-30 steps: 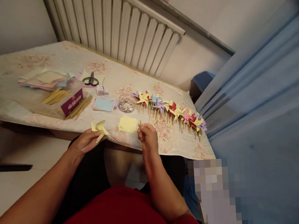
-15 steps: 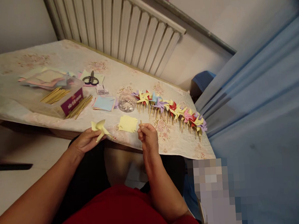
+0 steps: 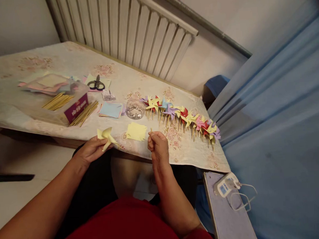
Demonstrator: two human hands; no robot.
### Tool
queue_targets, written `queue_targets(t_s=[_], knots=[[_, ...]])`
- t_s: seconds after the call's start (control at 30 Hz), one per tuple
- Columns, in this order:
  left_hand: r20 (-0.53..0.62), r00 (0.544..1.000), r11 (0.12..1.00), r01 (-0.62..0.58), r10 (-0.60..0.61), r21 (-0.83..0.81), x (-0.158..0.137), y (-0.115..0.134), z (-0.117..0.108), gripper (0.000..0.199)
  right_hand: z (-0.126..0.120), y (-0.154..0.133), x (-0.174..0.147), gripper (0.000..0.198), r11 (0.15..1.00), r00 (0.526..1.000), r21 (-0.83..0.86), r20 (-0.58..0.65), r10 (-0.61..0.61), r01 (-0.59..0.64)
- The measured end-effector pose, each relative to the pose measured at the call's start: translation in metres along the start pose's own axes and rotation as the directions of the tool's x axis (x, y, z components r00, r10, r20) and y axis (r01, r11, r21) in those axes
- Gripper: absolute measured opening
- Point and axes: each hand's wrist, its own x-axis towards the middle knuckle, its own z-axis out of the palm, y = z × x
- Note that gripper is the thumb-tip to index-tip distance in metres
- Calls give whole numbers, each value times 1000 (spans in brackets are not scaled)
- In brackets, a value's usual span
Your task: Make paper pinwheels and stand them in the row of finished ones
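My left hand (image 3: 92,149) pinches a pale yellow paper pinwheel (image 3: 106,135) with curled blades, just over the table's front edge. My right hand (image 3: 158,141) is closed round a thin wooden stick (image 3: 150,130); only its short tip shows above the fingers, the rest being hidden. Between the hands lies a small stack of yellow paper squares (image 3: 136,131) with slit corners. Behind it stands a clear round dish (image 3: 135,111) of small shiny pieces. Several finished pinwheels on sticks (image 3: 171,112) lie in a row to the right.
A clear box (image 3: 77,107) with sticks (image 3: 57,102) stands left, more sticks (image 3: 85,114) beside it. Blue-topped paper squares (image 3: 110,110), scissors (image 3: 96,84) and small boxes (image 3: 108,95) lie nearby. A white power strip (image 3: 225,185) sits on a bench at lower right, beside a blue curtain (image 3: 280,155).
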Motion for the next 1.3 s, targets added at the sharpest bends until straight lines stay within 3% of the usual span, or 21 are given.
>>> queue_targets(t_s=[1.07, 1.3], knots=[[-27, 999, 999, 20, -20, 33, -1, 2, 5, 39, -3, 2, 1, 17, 999, 1000, -20, 6, -27, 27], [-30, 999, 1000, 22, -21, 22, -2, 2, 6, 37, -3, 1, 2, 14, 1000, 1000, -13, 19, 24, -24]])
